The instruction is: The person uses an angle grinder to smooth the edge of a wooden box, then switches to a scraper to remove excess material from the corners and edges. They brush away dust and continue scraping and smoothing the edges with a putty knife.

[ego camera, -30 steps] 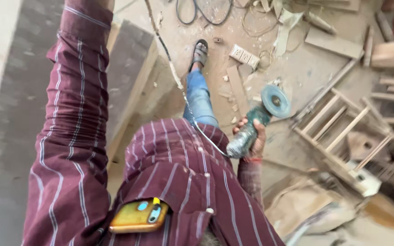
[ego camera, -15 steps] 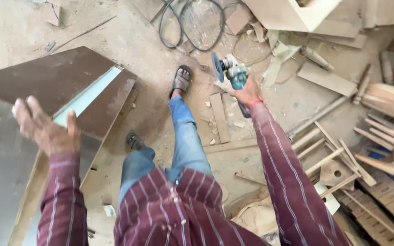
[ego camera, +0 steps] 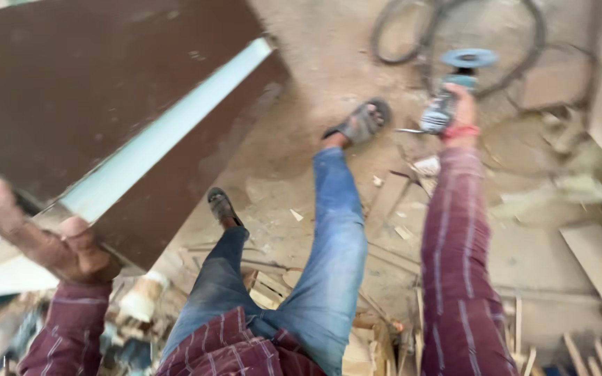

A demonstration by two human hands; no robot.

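Right hand: we find the right hand [ego camera: 462, 111] extended forward at the end of a maroon striped sleeve [ego camera: 458, 251], fingers wrapped around the body of an angle grinder [ego camera: 451, 97].
Angle grinder: we record it held clear above the floor [ego camera: 315, 63], its blue-grey disc [ego camera: 468, 57] at the far end, beyond the hand; the picture is blurred here and finer detail is not legible.
Left hand: we note the left hand [ego camera: 43, 237] raised at the lower left, fingers spread and unclenched, gripping nothing; it lies just beside the lower corner of a dark brown board [ego camera: 92, 83]. Whether it touches the board we cannot tell.
Board: we see it large and tilted, with a pale light-blue edge strip [ego camera: 168, 136] running diagonally across it.
Legs: we observe blue jeans [ego camera: 329, 237] and two dark sandals [ego camera: 362, 124], one foot forward near the grinder, the other [ego camera: 221, 207] set back beside the board.
Floor: we log dust, wood offcuts [ego camera: 597, 261] at the right, thin slats [ego camera: 273, 285] beneath the legs, and a looped dark cable [ego camera: 412, 35] lying beyond the grinder.
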